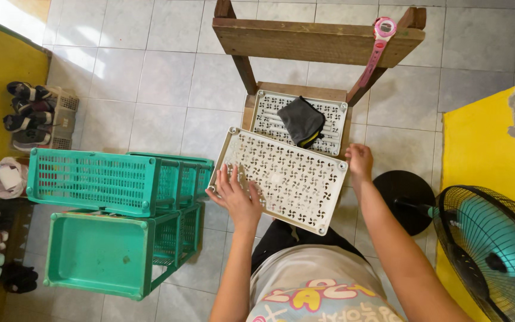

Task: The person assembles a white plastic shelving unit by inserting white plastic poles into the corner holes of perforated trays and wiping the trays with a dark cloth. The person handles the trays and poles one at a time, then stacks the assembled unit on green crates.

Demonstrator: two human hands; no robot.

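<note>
A white perforated plastic shelf panel [287,176] lies tilted in front of me. My left hand [238,197] rests flat on its near left part, fingers spread over the holes. My right hand [359,162] grips its far right corner. Behind it a second white perforated panel [266,116] lies on the seat of a wooden chair [311,40], with a dark folded cloth pouch [301,120] on top. A pink wristwatch [378,45] hangs over the chair's back rail.
A green plastic rack [99,182] with lattice sides lies on the tiled floor to my left. A standing fan [487,241] and its round black base [403,200] are at the right. Shoes in a basket [40,116] stand at the far left wall.
</note>
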